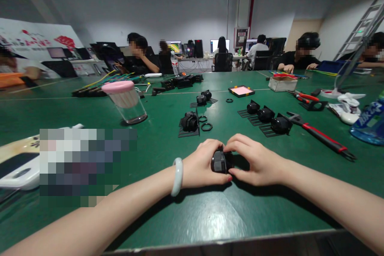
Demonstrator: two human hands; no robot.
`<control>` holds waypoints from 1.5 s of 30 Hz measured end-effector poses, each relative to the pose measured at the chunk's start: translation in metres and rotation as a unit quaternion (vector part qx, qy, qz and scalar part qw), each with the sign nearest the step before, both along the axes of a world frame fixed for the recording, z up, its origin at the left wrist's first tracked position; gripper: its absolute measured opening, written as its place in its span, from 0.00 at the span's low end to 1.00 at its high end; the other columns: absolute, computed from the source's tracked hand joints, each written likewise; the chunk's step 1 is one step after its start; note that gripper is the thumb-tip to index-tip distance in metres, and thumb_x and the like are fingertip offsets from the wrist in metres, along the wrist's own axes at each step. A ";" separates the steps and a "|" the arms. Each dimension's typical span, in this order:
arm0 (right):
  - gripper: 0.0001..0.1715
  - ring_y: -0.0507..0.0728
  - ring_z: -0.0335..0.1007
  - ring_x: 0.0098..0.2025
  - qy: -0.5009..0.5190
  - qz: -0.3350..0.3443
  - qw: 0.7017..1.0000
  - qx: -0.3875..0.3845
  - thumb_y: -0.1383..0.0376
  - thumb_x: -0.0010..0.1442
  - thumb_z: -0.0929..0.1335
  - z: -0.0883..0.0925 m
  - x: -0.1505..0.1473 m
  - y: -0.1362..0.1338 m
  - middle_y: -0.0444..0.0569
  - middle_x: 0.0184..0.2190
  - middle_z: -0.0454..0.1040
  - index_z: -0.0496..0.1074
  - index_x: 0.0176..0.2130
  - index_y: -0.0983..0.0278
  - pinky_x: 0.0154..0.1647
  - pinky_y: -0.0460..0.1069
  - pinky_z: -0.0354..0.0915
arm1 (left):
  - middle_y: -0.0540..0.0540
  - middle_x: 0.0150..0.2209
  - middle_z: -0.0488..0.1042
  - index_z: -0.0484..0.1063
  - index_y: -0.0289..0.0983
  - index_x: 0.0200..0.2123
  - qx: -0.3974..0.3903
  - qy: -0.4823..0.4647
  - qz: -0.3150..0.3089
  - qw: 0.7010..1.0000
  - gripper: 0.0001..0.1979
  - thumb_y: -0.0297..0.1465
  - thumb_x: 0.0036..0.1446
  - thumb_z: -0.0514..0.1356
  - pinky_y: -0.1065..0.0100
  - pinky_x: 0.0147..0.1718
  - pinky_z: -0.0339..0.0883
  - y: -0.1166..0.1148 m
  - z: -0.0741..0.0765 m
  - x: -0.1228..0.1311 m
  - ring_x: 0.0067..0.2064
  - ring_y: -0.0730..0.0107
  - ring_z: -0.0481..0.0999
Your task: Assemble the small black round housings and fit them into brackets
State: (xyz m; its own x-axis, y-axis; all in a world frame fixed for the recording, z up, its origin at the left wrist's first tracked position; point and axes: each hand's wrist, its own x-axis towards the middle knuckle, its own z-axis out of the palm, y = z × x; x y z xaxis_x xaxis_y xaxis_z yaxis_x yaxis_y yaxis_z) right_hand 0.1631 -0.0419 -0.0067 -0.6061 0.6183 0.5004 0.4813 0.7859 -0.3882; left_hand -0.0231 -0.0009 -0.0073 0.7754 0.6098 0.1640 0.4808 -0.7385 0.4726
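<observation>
A lidded cup is standing beyond and well left of the held fitting, seemingly kept out of the hands' way. A plated fitting is lying beyond and left of the held fitting, its slotted plate spreading flat beneath it. The left hand is wrapping the held fitting from its left, probably bracing it. Two loose rings are lying beyond the held fitting, slightly left. The held fitting is sitting between both hands. The right hand is pinching its right end with thumb and fingertips, apparently for fine control. Three fittings are lying in a row beyond and right of the held fitting, perhaps lined up for reach. A wrench is lying farther right.
</observation>
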 end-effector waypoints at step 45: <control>0.19 0.52 0.61 0.37 0.094 -0.015 0.990 -0.101 0.71 0.42 0.70 -0.005 0.002 0.006 0.46 0.34 0.63 0.61 0.35 0.64 0.36 0.47 0.64 | 0.45 0.39 0.64 0.60 0.36 0.41 0.002 0.019 -0.003 1.000 0.26 0.41 0.39 0.62 0.61 0.42 0.60 0.001 0.001 0.000 0.42 0.61 0.64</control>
